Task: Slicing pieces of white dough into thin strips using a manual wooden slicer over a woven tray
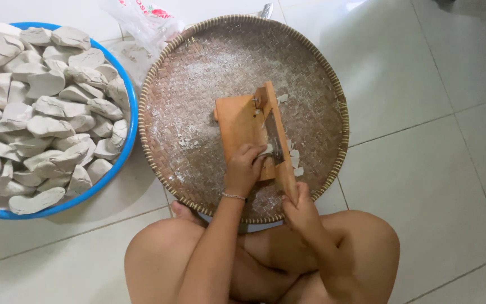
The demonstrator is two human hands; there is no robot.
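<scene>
Risk noted: left hand (243, 169) fingers press a pale lump against the wooden slicer (254, 135) near its blade, right hand (299, 208) gripping its near end; a slip could cut fingertips.

The slicer board (242, 126) was of smooth, orange-brown wood with a matt finish, and a thin strip of dull grey metal ran along its raised edge. The round tray (322, 73) was of woven bamboo or cane, rough and dusted with white powder. The basin (132, 118) was of glossy blue plastic. The pale lumps (40, 107) in it looked chalky, matt and uneven. The floor (423, 169) was of glossy white tile. A crinkled clear plastic bag (144, 19) lay behind.
</scene>
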